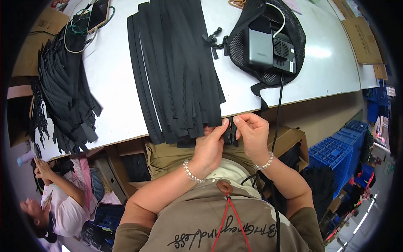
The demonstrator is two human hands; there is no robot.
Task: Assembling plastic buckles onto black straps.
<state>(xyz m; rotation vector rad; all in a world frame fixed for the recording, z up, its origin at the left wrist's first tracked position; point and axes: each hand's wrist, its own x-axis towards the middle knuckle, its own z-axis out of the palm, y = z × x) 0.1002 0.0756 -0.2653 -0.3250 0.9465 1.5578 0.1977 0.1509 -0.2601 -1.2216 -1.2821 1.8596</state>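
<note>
At the table's front edge, my left hand and my right hand pinch the end of a black zipper tape between thumbs and fingertips, close together. A narrow gap shows in the tape just below the fingertips. Whether a small part sits between the fingers is hidden. Beside my left hand a thick stack of long black zipper tapes lies lengthwise on the white table, its near ends hanging over the edge. Several small black pieces lie to the right of the stack.
A black mesh bag holds a grey power bank and a small fan-like device; its cable runs down past my right arm. Another black strip bundle and a phone lie left. Blue crates stand right; a co-worker sits left.
</note>
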